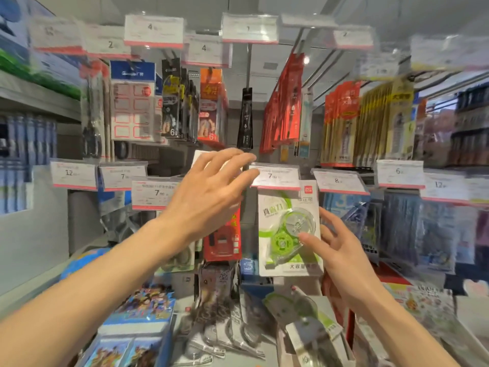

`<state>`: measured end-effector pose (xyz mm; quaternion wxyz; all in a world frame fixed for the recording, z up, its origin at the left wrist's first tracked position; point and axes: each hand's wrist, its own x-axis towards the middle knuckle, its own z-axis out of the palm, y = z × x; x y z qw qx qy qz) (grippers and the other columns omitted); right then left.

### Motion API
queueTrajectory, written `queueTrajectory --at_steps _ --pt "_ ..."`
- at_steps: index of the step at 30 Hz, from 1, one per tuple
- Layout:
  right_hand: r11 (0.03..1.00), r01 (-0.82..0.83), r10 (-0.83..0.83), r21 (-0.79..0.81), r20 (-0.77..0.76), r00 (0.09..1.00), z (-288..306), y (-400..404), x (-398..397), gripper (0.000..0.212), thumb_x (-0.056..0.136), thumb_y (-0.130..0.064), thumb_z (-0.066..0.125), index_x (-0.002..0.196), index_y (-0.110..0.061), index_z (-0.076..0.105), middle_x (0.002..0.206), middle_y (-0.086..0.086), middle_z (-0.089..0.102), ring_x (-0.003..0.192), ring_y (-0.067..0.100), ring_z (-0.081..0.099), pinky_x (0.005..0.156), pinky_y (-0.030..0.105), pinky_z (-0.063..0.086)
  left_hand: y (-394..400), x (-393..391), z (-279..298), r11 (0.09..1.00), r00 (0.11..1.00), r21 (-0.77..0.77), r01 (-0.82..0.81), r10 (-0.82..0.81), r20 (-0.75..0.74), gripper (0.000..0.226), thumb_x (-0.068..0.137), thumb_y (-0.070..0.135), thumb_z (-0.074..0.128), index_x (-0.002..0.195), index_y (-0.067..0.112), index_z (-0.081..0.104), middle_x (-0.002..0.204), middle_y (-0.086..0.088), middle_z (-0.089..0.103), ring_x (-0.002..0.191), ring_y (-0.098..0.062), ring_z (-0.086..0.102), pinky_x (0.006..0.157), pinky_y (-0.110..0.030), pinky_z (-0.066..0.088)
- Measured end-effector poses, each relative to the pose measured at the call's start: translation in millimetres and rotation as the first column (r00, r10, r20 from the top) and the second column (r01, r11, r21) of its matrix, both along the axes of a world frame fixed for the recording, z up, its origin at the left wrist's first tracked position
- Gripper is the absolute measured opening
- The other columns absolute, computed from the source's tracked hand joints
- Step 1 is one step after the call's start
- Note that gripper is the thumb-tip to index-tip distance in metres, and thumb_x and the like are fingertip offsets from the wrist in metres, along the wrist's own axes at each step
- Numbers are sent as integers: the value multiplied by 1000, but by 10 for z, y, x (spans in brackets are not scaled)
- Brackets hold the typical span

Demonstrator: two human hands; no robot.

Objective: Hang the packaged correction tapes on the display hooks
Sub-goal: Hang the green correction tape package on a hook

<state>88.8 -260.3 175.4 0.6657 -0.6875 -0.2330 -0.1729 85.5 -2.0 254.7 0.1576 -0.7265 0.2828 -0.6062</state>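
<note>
A white-and-green packaged correction tape (280, 207) hangs upright just below a price tag marked 7 (275, 177); the hook itself is hidden behind the tag. My right hand (341, 250) holds the package by its right edge, thumb pressed on the clear blister. My left hand (209, 192) is raised to the left of it with fingers spread, its fingertips at the tag's left edge, holding nothing. More green correction tape packages (304, 311) lie loose in a pile below.
A red package (225, 242) hangs directly left of the green one, partly behind my left hand. Rows of hooks with price tags and hanging stationery fill the wall above and to both sides. Grey packets (227, 321) and colourful booklets (143, 308) lie on the shelf below.
</note>
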Motion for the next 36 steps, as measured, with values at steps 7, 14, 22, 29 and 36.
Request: queueTrajectory --at_steps 7,14,22,29,36 --pt "999 -35 35 -40 7 999 -8 -103 40 65 86 -21 73 143 -29 43 125 -10 69 115 8 66 98 38 50 -140 87 180 998 998 -26 61 -61 4 16 100 25 57 100 16 69 102 2 74 105 -27 63 91 -44 46" --pt "992 33 -33 -124 6 999 -28 -25 225 57 91 -15 70 142 -26 45 122 -18 67 107 -5 66 86 20 56 -116 73 258 983 987 -130 127 -139 -86 13 97 19 61 104 13 71 97 0 75 99 -27 62 82 -42 47" --pt "994 55 -55 -97 3 998 74 262 494 67 91 -22 71 149 -26 37 119 -21 63 103 -13 62 87 18 51 -97 82 214 981 984 -147 130 -146 -104 13 97 19 62 105 13 70 98 1 74 101 -25 60 78 -40 46" --pt "996 63 -65 -59 -35 997 64 301 591 65 94 -16 67 150 -25 36 111 -26 62 97 -16 63 80 14 50 -78 64 168 984 985 -131 118 -133 -109 16 98 21 61 108 13 70 103 2 73 103 -26 59 77 -40 46" --pt "994 89 -94 -63 -84 992 13 265 724 61 93 -13 66 147 -22 40 107 -15 71 92 -8 68 78 17 51 -98 17 10 991 992 -86 104 -109 -64 21 100 20 58 111 8 71 115 -4 71 108 -29 60 86 -42 50"
